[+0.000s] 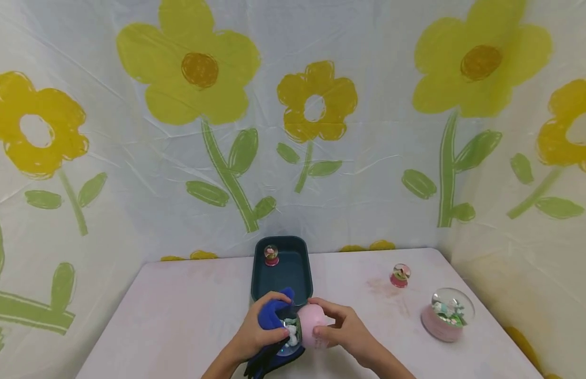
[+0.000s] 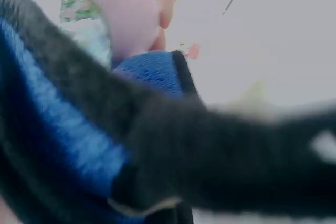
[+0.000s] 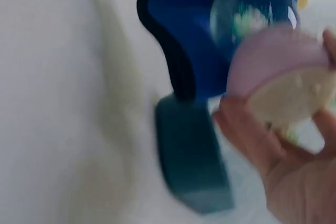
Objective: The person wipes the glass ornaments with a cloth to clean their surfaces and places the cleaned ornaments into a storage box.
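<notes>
In the head view my right hand (image 1: 353, 334) grips the pink base of a large snow globe (image 1: 313, 325), tipped on its side with the dome facing left. My left hand (image 1: 250, 337) holds a blue cloth with black edging (image 1: 270, 315) around the clear dome. White and green figures show inside the glass. Seen from the right wrist, fingers and thumb curl round the base (image 3: 278, 66), its pale underside turned to the camera, and the blue cloth (image 3: 191, 30) lies behind the dome. The cloth (image 2: 79, 129) fills much of the left wrist view.
A dark teal tray (image 1: 283, 276) stands at the back middle, with a small snow globe (image 1: 271, 255) inside at its far left. To the right on the table (image 1: 189, 305) are another small snow globe (image 1: 400, 276) and a large pink-based one (image 1: 443, 318). A flowered curtain (image 1: 369, 184) hangs behind.
</notes>
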`<state>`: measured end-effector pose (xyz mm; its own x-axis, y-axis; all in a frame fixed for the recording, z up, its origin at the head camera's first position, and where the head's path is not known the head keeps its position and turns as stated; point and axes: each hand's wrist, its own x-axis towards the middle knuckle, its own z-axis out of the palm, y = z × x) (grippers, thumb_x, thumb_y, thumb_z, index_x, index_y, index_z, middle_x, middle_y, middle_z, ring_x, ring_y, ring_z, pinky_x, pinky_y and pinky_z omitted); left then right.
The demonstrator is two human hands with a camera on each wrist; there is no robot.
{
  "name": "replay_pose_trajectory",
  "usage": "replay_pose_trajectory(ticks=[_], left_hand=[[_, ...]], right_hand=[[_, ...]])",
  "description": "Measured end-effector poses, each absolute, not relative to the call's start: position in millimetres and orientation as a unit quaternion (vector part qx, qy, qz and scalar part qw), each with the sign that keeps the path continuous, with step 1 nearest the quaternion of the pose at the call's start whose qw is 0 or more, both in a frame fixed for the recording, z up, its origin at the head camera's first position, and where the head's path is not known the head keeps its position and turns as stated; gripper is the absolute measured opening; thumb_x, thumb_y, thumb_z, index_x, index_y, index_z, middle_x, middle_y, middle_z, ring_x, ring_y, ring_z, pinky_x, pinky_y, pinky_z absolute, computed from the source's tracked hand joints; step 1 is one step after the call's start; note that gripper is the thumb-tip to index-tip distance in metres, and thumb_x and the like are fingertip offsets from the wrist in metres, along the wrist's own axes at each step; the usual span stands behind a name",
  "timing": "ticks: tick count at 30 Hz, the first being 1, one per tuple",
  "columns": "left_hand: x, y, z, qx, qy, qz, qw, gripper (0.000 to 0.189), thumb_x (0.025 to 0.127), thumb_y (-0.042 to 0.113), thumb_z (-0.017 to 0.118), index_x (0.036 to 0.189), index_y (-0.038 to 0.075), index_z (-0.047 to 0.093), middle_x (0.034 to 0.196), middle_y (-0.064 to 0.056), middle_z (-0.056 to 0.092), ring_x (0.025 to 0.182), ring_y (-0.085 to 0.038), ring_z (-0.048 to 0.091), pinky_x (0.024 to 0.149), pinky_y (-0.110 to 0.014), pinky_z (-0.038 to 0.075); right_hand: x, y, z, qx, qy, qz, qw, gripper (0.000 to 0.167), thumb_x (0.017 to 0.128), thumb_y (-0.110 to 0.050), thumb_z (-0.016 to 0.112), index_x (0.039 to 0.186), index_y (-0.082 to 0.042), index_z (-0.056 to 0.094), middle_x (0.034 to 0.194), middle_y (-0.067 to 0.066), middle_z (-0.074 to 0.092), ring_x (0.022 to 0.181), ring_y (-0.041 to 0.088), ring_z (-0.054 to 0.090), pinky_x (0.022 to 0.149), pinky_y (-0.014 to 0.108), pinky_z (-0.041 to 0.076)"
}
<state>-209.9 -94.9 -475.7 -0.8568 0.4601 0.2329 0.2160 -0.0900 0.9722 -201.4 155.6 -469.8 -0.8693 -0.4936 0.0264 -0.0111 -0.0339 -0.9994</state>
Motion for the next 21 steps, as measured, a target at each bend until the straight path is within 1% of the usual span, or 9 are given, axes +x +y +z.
replay_pose_trajectory(ticks=[2,5,8,10,11,13,16,19,21], left_hand=[[-210,-93,-479,0.227,0.674,0.7,0.062,0.049,0.082,0.019,0.072,0.127,0.011,0.054,0.127,-0.025,0.047,0.102,-0.033,0.057,0.079,-0.04,0.054],[-211,-89,-482,0.197,0.69,0.696,0.024,0.048,0.081,0.018,0.074,0.124,0.014,0.056,0.126,-0.02,0.05,0.103,-0.034,0.057,0.077,-0.038,0.055],[-212,-88,-479,0.19,0.7,0.688,0.021,0.047,0.08,0.018,0.077,0.122,0.018,0.058,0.126,-0.018,0.051,0.103,-0.037,0.057,0.075,-0.038,0.055],[-213,-88,-475,0.195,0.702,0.684,0.028,0.047,0.079,0.019,0.078,0.121,0.018,0.057,0.127,-0.019,0.05,0.103,-0.038,0.057,0.074,-0.038,0.056],[-212,-89,-473,0.2,0.703,0.682,0.029,0.048,0.079,0.019,0.078,0.121,0.017,0.056,0.127,-0.02,0.049,0.103,-0.038,0.056,0.073,-0.038,0.056],[-211,-90,-467,0.208,0.705,0.677,0.032,0.049,0.078,0.019,0.079,0.121,0.016,0.055,0.127,-0.02,0.049,0.102,-0.037,0.056,0.073,-0.038,0.056],[-208,-91,-461,0.224,0.708,0.669,0.032,0.051,0.078,0.02,0.078,0.123,0.015,0.054,0.127,-0.018,0.049,0.103,-0.036,0.056,0.074,-0.038,0.056],[-205,-90,-458,0.242,0.697,0.674,0.031,0.051,0.079,0.019,0.075,0.124,0.014,0.053,0.126,-0.019,0.049,0.105,-0.036,0.055,0.077,-0.039,0.055],[-203,-89,-459,0.251,0.678,0.69,0.018,0.049,0.08,0.016,0.073,0.124,0.011,0.052,0.125,-0.021,0.05,0.106,-0.037,0.055,0.079,-0.04,0.054]], right_hand=[[-193,149,-467,-0.188,0.698,-0.679,0.129,0.053,0.091,-0.016,0.069,0.14,-0.006,0.051,0.136,0.024,0.05,0.089,0.03,0.067,0.072,0.041,0.056],[-183,139,-459,-0.229,0.754,-0.615,0.022,0.054,0.086,-0.02,0.076,0.136,-0.011,0.056,0.137,0.021,0.05,0.095,0.031,0.067,0.068,0.033,0.056],[-179,135,-449,-0.274,0.808,-0.514,-0.083,0.054,0.081,-0.03,0.08,0.13,-0.019,0.062,0.134,0.015,0.053,0.101,0.032,0.064,0.063,0.025,0.055],[-181,136,-439,-0.295,0.825,-0.471,-0.105,0.053,0.079,-0.036,0.08,0.128,-0.022,0.063,0.133,0.012,0.055,0.103,0.032,0.063,0.061,0.022,0.054],[-184,138,-434,-0.305,0.825,-0.465,-0.098,0.053,0.079,-0.037,0.08,0.128,-0.023,0.063,0.133,0.011,0.055,0.102,0.031,0.064,0.06,0.022,0.053],[-192,143,-425,-0.321,0.81,-0.487,-0.06,0.053,0.08,-0.033,0.08,0.128,-0.02,0.063,0.131,0.011,0.056,0.101,0.03,0.064,0.061,0.024,0.054],[-207,152,-419,-0.316,0.766,-0.558,0.044,0.051,0.083,-0.024,0.078,0.131,-0.016,0.061,0.129,0.011,0.057,0.097,0.029,0.066,0.066,0.032,0.056],[-217,160,-425,-0.279,0.704,-0.636,0.148,0.046,0.09,-0.015,0.071,0.133,-0.009,0.058,0.127,0.016,0.058,0.092,0.03,0.067,0.072,0.04,0.056],[-216,161,-431,-0.242,0.676,-0.671,0.185,0.045,0.093,-0.014,0.065,0.136,-0.006,0.054,0.129,0.018,0.056,0.092,0.032,0.067,0.075,0.044,0.055]])
